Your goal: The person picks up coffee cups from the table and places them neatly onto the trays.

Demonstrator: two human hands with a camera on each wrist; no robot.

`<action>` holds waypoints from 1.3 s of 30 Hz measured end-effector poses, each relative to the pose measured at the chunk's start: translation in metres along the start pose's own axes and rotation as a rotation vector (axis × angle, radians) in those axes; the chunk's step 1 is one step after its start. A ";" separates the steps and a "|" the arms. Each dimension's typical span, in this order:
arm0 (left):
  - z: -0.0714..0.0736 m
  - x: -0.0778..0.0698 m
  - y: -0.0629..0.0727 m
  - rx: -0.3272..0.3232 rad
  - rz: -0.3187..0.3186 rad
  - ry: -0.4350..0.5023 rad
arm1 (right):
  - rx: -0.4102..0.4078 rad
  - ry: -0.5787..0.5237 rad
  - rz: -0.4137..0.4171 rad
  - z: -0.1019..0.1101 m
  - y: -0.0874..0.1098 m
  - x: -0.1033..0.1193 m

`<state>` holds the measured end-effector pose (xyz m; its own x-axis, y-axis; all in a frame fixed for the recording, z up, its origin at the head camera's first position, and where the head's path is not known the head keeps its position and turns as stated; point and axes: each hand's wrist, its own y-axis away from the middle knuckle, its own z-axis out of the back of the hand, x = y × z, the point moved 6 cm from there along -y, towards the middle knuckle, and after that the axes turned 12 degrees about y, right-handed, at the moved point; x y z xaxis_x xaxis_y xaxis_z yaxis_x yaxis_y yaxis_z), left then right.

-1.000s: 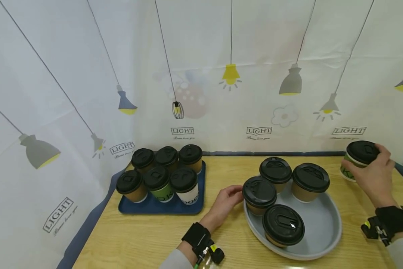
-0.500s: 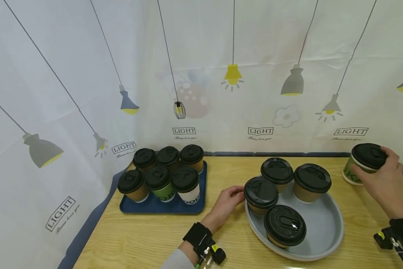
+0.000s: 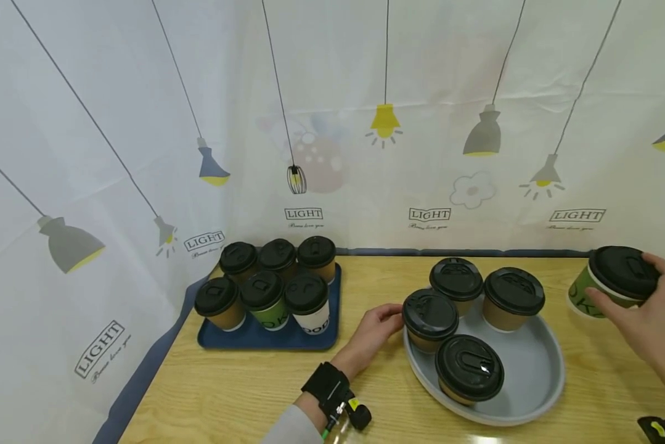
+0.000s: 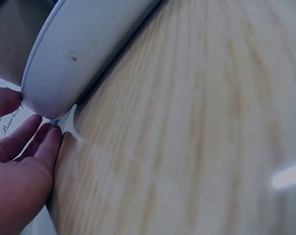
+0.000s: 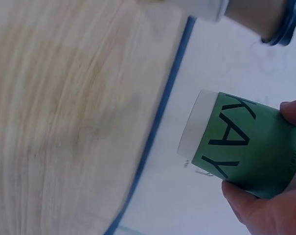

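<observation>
My right hand point(image 3: 643, 314) grips a lidded paper coffee cup point(image 3: 604, 290) beyond the right side of the round grey tray point(image 3: 523, 382). Its green sleeve point(image 5: 250, 142) with dark lettering shows in the right wrist view, thumb and fingers on opposite sides, the white base clear of the wood. On the tray stand several brown paper cups point(image 3: 469, 370) with glossy black lids. At the tray's left edge, my left hand point(image 3: 373, 333) touches the rim with its fingers loosely bent; in the left wrist view the thumb and fingertips lie against the tray's outer wall point(image 4: 84, 54).
A blue rectangular tray point(image 3: 265, 342) at the left holds several black-lidded cups in two rows, among them a green one point(image 3: 271, 316) and a white one point(image 3: 312, 322). A printed curtain point(image 3: 354, 166) hangs behind the wooden table point(image 3: 227, 394).
My right hand has carried the green cup a little rightward and nearer to me, the cup tilting slightly. The left hand stays at the tray's rim.
</observation>
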<state>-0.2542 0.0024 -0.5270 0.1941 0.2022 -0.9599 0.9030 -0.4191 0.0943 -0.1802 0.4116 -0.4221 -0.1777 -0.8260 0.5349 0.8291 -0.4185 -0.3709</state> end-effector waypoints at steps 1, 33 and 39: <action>-0.001 0.000 0.000 -0.001 0.002 -0.003 | -0.004 -0.006 0.008 0.002 0.004 0.001; 0.000 -0.003 0.001 0.011 0.008 0.013 | 0.174 -0.130 0.249 0.011 0.092 0.054; -0.002 -0.002 0.000 0.014 0.016 0.006 | 0.211 -0.104 0.314 -0.004 0.099 0.054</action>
<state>-0.2535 0.0040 -0.5244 0.2111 0.2008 -0.9566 0.8944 -0.4345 0.1061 -0.1094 0.3240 -0.4325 0.1475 -0.8545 0.4981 0.9274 -0.0556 -0.3699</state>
